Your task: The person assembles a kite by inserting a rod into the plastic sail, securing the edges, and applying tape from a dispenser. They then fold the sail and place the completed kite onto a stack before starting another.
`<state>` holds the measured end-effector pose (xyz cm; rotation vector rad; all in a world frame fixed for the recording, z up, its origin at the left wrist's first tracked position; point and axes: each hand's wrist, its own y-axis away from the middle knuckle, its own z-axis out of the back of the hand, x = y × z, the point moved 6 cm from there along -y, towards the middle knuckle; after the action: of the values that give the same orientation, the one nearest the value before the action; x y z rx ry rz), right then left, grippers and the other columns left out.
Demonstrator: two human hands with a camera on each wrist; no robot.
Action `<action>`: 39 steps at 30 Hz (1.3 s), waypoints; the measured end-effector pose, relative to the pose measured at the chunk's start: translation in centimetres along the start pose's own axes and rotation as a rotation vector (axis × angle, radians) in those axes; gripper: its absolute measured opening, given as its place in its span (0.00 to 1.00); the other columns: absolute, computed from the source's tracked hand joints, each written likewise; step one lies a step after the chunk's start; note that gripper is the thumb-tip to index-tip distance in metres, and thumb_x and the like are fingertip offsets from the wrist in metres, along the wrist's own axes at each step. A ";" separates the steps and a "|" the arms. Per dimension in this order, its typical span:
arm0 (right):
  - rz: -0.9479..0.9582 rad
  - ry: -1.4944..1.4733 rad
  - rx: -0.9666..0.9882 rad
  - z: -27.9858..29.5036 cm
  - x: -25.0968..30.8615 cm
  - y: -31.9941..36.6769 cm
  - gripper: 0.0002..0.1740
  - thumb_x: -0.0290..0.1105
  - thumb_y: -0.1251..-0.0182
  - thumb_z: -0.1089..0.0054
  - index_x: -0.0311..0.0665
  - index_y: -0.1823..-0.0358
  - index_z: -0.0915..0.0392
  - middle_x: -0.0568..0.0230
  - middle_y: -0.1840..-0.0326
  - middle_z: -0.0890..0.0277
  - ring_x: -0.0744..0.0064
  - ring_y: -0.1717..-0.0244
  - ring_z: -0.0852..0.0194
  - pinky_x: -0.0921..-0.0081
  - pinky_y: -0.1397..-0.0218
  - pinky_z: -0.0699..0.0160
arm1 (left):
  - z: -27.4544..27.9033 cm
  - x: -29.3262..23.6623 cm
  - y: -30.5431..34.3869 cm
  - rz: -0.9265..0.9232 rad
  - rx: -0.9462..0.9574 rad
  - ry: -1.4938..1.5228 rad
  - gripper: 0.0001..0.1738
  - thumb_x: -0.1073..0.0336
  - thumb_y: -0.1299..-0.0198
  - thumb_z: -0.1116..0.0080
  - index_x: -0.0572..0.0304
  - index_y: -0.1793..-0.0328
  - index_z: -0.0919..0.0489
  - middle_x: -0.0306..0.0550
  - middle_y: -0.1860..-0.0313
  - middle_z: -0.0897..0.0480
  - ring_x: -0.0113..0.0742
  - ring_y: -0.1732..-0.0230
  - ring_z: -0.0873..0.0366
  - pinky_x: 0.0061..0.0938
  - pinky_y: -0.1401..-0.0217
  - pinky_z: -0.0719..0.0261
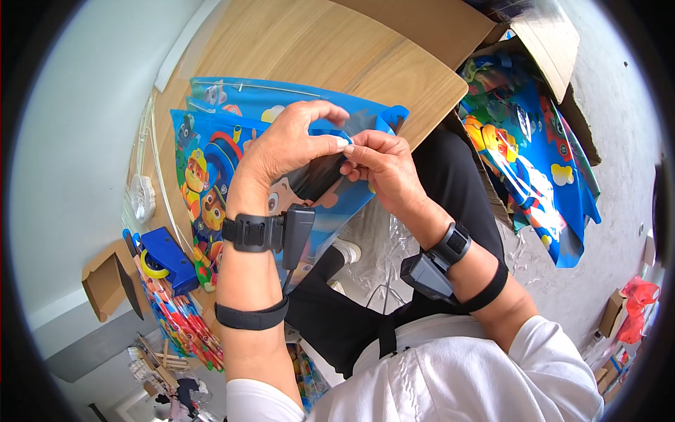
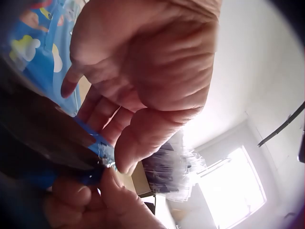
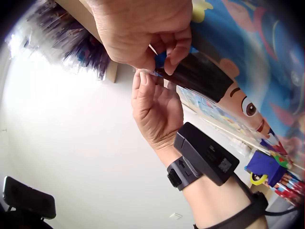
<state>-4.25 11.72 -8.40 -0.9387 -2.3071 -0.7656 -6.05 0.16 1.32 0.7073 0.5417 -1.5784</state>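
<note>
A blue printed plastic sheet (image 1: 193, 172) with cartoon dogs and a large face lies over the table's near edge, a second blue sheet (image 1: 253, 90) under it. My left hand (image 1: 278, 144) pinches the sheet's upper edge with its thumb, its index finger stretched above. Right beside that thumb, my right hand (image 1: 385, 165) pinches the same edge between thumb and index finger. In the left wrist view, the edge at the fingertips looks crumpled and shiny. The right wrist view shows the dark-haired part of the print (image 3: 205, 76) hanging from the fingers.
The wooden table (image 1: 337, 49) carries a blue tape dispenser (image 1: 172, 260) with a yellow roll and a white coil (image 1: 143, 197). Below the dispenser are rolled printed packs (image 1: 183, 323). At right, a cardboard box (image 1: 541, 53) holds more printed sheets (image 1: 555, 172).
</note>
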 end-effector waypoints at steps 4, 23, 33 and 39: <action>-0.016 -0.068 -0.005 0.0 -0.2 0.1 0.07 0.31 0.37 0.42 0.34 0.68 0.22 0.68 0.76 0.24 0.81 0.76 0.24 0.87 0.74 0.29 | -1.1 1.2 -0.4 0.216 0.285 0.200 0.08 0.71 0.54 0.38 0.66 0.66 0.21 0.39 0.72 0.23 0.25 0.66 0.27 0.23 0.61 0.28; 0.883 0.787 -0.241 -1.7 4.9 3.2 0.09 0.20 0.45 0.39 0.35 0.61 0.22 0.62 0.66 0.28 0.70 0.68 0.26 0.77 0.68 0.27 | -0.5 1.7 0.4 0.347 0.150 0.240 0.04 0.76 0.54 0.37 0.64 0.72 0.22 0.34 0.77 0.23 0.19 0.74 0.30 0.17 0.70 0.30; 0.794 0.852 -0.260 -2.2 4.4 2.2 0.07 0.22 0.46 0.38 0.32 0.65 0.22 0.57 0.67 0.27 0.59 0.65 0.25 0.72 0.65 0.27 | -0.2 0.9 0.5 0.279 0.126 0.205 0.04 0.75 0.55 0.37 0.67 0.74 0.22 0.38 0.79 0.22 0.21 0.75 0.29 0.19 0.72 0.29; 0.416 0.631 -0.104 -1.5 4.2 0.4 0.06 0.26 0.45 0.38 0.29 0.72 0.23 0.59 0.81 0.27 0.73 0.78 0.29 0.75 0.74 0.32 | -0.3 0.7 0.6 0.254 0.116 0.209 0.07 0.75 0.56 0.36 0.66 0.74 0.24 0.37 0.78 0.23 0.21 0.74 0.29 0.20 0.71 0.29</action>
<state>-6.12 12.80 -4.48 -0.9995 -1.4822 -0.8516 -5.42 -0.20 0.65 0.9968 0.4941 -1.3136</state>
